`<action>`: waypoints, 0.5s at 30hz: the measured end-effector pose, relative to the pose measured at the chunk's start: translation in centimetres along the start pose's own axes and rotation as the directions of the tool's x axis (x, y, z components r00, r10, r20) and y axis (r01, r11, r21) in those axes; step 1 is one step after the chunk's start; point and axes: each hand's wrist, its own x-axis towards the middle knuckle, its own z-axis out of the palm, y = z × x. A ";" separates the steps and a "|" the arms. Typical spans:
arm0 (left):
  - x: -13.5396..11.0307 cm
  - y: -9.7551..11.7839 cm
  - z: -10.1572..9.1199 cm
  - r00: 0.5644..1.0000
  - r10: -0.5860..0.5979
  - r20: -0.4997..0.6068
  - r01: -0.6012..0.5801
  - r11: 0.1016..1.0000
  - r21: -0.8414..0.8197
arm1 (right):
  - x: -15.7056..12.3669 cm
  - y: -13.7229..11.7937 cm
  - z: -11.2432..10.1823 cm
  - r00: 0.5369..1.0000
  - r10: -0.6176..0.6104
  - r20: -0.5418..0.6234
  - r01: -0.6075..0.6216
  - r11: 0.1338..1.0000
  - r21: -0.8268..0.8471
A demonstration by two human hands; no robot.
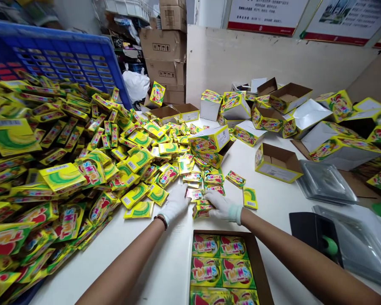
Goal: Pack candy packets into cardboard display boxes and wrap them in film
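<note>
Both my hands wear white gloves and reach onto a white table [165, 262]. My left hand [175, 203] lies with fingers stretched flat on small yellow-green candy packs [194, 194] at the edge of a big heap [60, 169]. My right hand [218, 204] is curled over a small stack of the same packs [202, 209], gripping it from the right. Just below my hands stands an open brown carton [259, 267] with packs labelled TWINS laid flat in two columns.
A blue plastic crate [60, 55] leans at the back left. Several open and folded display boxes [277, 163] lie at the right and back. Clear plastic trays [327, 182] and a black tape dispenser [314, 233] sit at the right. Cardboard cartons [163, 46] stack behind.
</note>
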 end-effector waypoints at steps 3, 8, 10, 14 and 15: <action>-0.5 -0.3 -0.1 0.997 0.069 0.047 -0.069 0.998 0.010 | 1.9 -0.6 0.2 0.999 -0.052 0.016 0.054 0.981 -0.184; -0.3 0.3 -1.1 0.984 0.176 0.029 -0.177 0.983 0.050 | 2.6 -0.9 0.7 0.985 -0.151 0.083 0.170 0.930 -0.326; 1.4 0.9 -1.5 0.983 0.180 -0.015 -0.178 0.979 0.095 | 2.2 -0.6 0.9 0.974 -0.208 0.090 0.226 0.901 -0.371; 6.1 2.6 -1.8 0.985 0.171 -0.021 -0.164 0.967 0.196 | 1.4 0.0 1.1 0.959 -0.269 0.088 0.281 0.879 -0.385; 7.1 2.9 -1.9 0.988 0.157 -0.014 -0.150 0.963 0.223 | 1.2 0.2 1.0 0.959 -0.273 0.072 0.281 0.894 -0.349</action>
